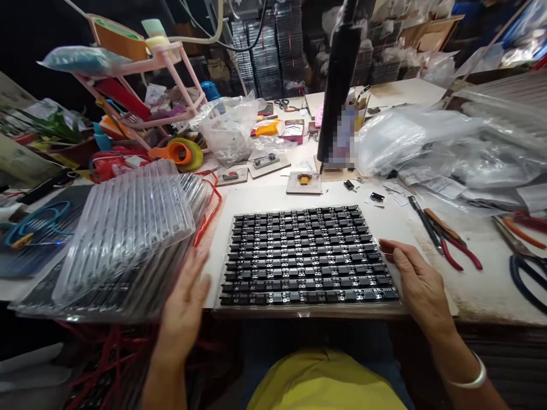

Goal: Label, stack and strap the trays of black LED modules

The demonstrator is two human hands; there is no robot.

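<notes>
Cluttered workbench (478,285) — my left hand (184,307) and right hand (416,279) flank the tray of black parts (307,256), fingers loose, grasping nothing; red pliers (453,245) lie right of it.

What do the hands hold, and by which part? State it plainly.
Nothing is gripped. The left hand lies open beside the stack of clear plastic trays, at its near right corner. The right hand rests open at the right edge of the tray of black parts.

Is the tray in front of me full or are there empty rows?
Full, as far as shows: the tray has dark components in every visible row, edge to edge. The right hand rests at its right edge.
</notes>
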